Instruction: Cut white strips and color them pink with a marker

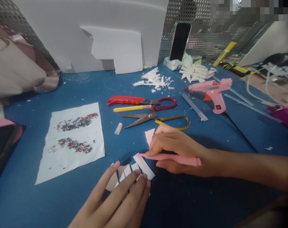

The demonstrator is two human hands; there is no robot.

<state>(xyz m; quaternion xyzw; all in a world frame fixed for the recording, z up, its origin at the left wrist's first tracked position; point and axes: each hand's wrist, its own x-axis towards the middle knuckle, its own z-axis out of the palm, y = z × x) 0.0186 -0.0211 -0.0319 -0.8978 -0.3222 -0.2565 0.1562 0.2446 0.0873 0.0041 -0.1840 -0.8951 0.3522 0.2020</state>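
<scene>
My left hand (117,199) lies flat with fingers stretched out, pressing down on several white foam strips (134,169) laid side by side on the blue table (205,196). My right hand (177,150) is closed round a pink craft knife (174,158), its tip touching the rightmost white strip. A small pink paper scrap (149,135) lies just above the knife tip.
White paper with glitter piles (72,139) lies to the left. Red-handled and yellow-handled scissors (158,118), a yellow stick (131,108), a pink glue gun (212,91) with its cord, glue sticks (195,107), foam scraps (155,80), a propped phone (180,41) and foam boards (117,44) lie beyond.
</scene>
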